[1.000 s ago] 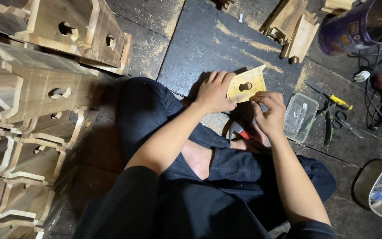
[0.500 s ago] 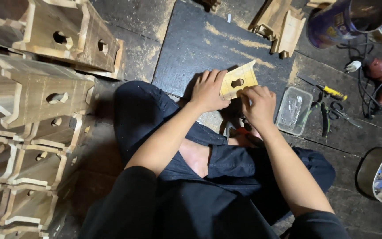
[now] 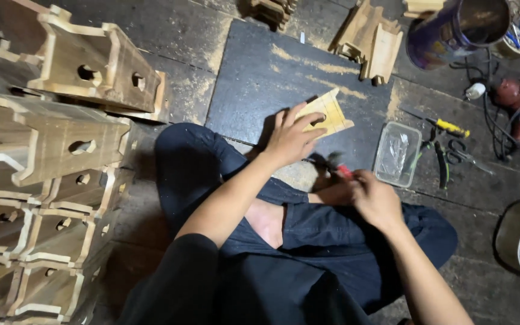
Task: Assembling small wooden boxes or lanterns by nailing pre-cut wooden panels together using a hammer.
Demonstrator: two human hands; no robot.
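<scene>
Person sits cross-legged on the floor, dark trousers, black sleeves.

Left hand (image 3: 289, 139) lies flat over a small pale wooden piece (image 3: 331, 114), fingers spread, pinning it to the dark board (image 3: 260, 72). The piece has a pointed top and a hole partly under the thumb. It sits near the board's front edge, sawdust streaks behind it.

Right hand (image 3: 375, 198) is curled around a red-handled tool (image 3: 343, 171), low over the knee, just right of the left hand. The tool tip is blurred; I cannot tell what kind it is.

Right of the board:
- clear plastic box (image 3: 397, 154), just beside the right hand
- yellow-handled screwdriver (image 3: 446, 126), pliers (image 3: 439, 161) and scissors (image 3: 461, 153) lying together
- red power drill (image 3: 516, 102) with tangled cord

Far edge: loose wooden parts (image 3: 373, 41), purple can (image 3: 452, 27).

Left side: stack of unfinished wooden boxes (image 3: 49, 156), each with round holes, well apart from both hands.
</scene>
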